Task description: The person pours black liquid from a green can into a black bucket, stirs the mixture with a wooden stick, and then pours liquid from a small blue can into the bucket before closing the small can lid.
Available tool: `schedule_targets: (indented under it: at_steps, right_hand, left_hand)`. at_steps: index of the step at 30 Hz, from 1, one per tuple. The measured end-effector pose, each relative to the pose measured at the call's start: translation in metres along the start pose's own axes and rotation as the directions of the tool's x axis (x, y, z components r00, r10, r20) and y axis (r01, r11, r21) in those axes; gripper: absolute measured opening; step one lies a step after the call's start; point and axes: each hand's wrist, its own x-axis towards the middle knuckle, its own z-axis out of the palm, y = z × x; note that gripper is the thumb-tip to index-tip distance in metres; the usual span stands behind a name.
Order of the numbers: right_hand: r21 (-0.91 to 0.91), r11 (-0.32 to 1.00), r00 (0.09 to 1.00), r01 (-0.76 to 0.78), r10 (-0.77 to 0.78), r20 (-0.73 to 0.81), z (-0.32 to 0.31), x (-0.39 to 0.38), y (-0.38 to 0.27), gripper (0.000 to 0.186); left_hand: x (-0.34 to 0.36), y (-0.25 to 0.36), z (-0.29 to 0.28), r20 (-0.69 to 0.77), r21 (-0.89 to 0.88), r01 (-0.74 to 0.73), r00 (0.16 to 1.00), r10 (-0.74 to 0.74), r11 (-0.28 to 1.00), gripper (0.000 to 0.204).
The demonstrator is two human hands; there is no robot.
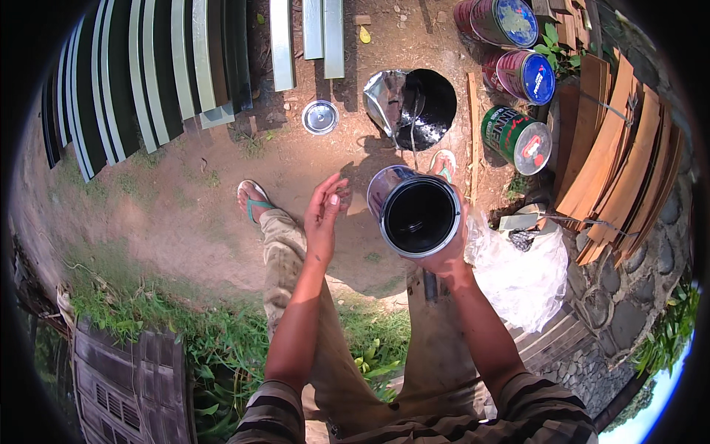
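Observation:
My right hand [452, 251] grips a round metal paint can [383, 181] from its right side and base. Dark, glossy liquid [418, 216] shows inside its mouth, which is turned up toward me. To the left of the can, my left hand [323, 214] is raised with its fingers apart and nothing in them. Beyond the can, a larger tin [384, 103] with a black, shiny inside stands on the dirt; a thin stick or handle [416, 122] crosses its opening. A round silver lid [320, 117] lies on the ground left of that tin.
Long metal channels [159, 74] lie at the far left, with shorter ones [324, 37] beside them. Closed paint cans, one of them green [510, 137], stand at right near bundled wooden boards [614, 163]. Crumpled clear plastic [521, 277] lies by my right forearm. A stone wall [629, 318] borders the right.

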Motion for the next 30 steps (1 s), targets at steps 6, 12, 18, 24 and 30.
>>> schedule_targets:
  at_steps: [6,12,18,24,30]
  right_hand:
    - [-0.278,0.961,0.997,0.014,0.007,0.073,-0.097,0.016,0.024,0.105]
    - [-0.188,0.976,0.979,-0.111,0.139,0.147,-0.135,0.037,0.063,0.101]
    - [-0.112,0.987,0.971,-0.112,0.133,0.198,-0.138,0.054,0.107,0.102]
    - [-0.127,0.982,0.96,-0.142,0.168,0.224,-0.127,0.065,0.12,0.099]
    - [-0.169,0.971,0.955,-0.17,0.205,0.215,-0.119,0.076,0.119,0.098]
  left_hand:
    - [-0.005,0.019,0.118,0.278,0.15,-0.247,0.94,0.199,0.957,0.048]
    - [0.008,-0.02,0.169,0.272,0.098,-0.144,0.956,0.113,0.985,0.051]
    - [0.021,-0.026,0.185,0.292,0.17,-0.022,0.956,-0.029,0.985,0.074]
    - [0.033,-0.026,0.189,0.233,0.356,-0.011,0.97,-0.077,0.935,0.085]
    - [0.047,-0.028,0.186,0.214,0.289,0.044,0.971,-0.109,0.956,0.079]
